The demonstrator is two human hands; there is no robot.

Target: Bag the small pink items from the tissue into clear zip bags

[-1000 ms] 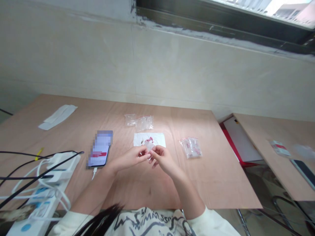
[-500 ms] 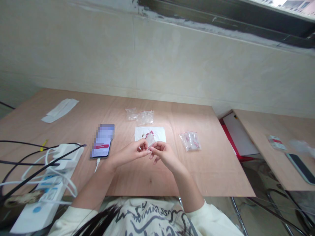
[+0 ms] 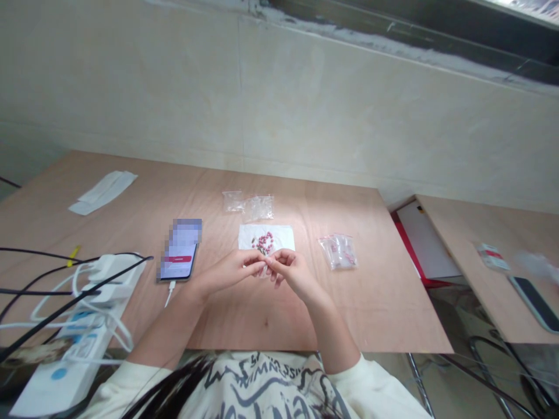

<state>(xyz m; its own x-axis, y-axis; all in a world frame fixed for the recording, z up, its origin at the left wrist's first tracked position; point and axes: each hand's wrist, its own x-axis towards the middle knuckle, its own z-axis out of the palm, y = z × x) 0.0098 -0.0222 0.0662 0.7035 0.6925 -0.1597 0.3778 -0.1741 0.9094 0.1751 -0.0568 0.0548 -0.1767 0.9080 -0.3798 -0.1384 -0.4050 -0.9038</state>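
Observation:
My left hand and my right hand meet at the fingertips just above the near edge of a white paper sheet. A small cluster of pink beads lies on that sheet, close behind my fingertips. Whatever my fingertips pinch is too small or too hidden to make out. Beyond the sheet lie small clear plastic bags. To the right, a clear bag with pink pieces inside rests on the wooden table.
A smartphone with a white charging cable lies left of my left hand. Further left are a white power strip with black and white cables and a folded white paper strip. A second table holding a dark phone stands at right.
The clear plastic piece between my fingertips no longer shows, and the pink beads on the sheet are more visible. My hands have closed together slightly. The view has shifted a little.

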